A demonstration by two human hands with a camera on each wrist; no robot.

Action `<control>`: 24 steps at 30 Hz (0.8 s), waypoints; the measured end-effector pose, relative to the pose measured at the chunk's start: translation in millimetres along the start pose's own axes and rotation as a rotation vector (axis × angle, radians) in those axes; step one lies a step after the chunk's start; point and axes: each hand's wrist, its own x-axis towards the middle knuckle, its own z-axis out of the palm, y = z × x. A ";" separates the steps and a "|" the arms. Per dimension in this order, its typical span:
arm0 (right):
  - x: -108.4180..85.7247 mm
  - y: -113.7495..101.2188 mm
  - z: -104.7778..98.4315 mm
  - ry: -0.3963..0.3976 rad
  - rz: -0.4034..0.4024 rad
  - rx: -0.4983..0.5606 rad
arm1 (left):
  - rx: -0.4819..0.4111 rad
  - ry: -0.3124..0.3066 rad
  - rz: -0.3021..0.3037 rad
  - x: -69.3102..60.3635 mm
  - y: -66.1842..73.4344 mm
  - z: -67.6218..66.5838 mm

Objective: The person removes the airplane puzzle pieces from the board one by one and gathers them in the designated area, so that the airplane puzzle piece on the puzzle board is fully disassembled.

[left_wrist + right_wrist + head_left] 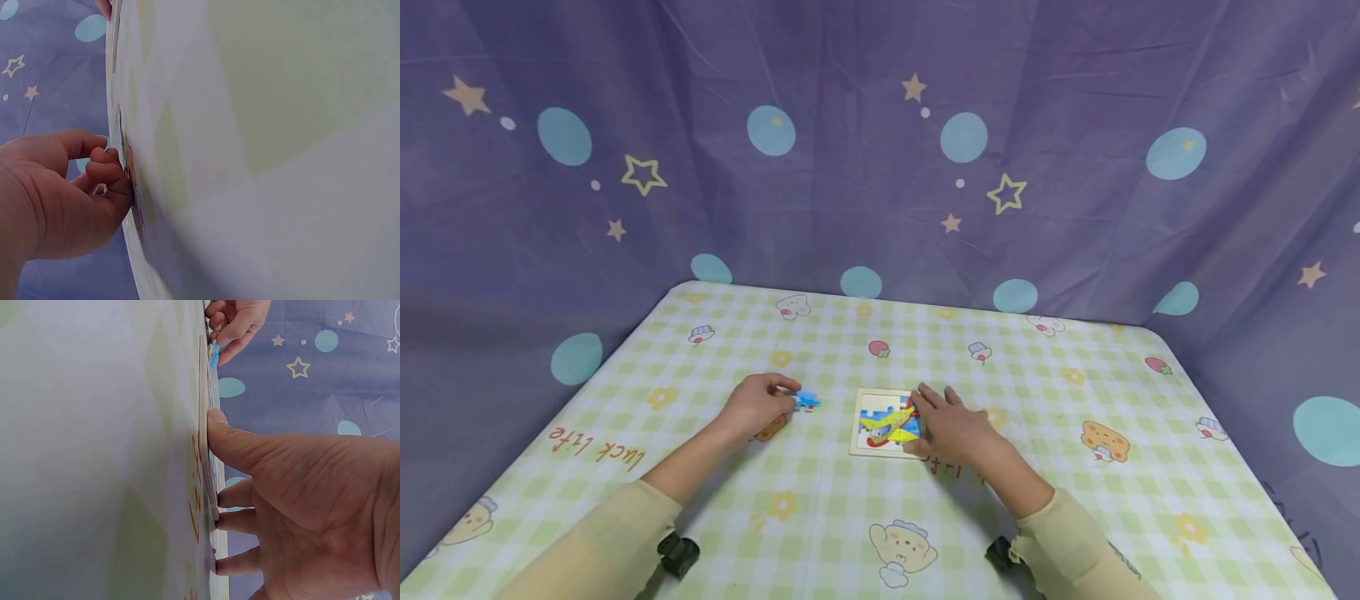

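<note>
A star-printed purple curtain (865, 225) is hanging behind and beside a green-checked, cartoon-printed tablecloth (827, 542). The place is looking like a curtained-off booth, perhaps in a home.

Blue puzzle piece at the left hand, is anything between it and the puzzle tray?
Nothing visible is; only tablecloth shows between the blue puzzle piece and the puzzle tray. The right hand touches the tray's right side.

a plain, pale cream left sleeve and black left wrist camera (677, 555) show lower left; lower right, a matching right sleeve (1075, 542) bears a dark marking (1124, 560).
</note>
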 end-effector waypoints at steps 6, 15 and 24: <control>0.3 -0.7 0.2 -0.001 -0.004 0.002 | 0.123 0.084 0.019 1.2 0.8 -1.9; 1.3 -0.9 0.5 -0.007 0.013 0.028 | 0.127 0.149 0.060 2.0 1.6 -3.0; 1.3 1.8 1.3 -0.027 0.051 0.070 | 0.048 0.109 0.057 4.4 1.2 -0.6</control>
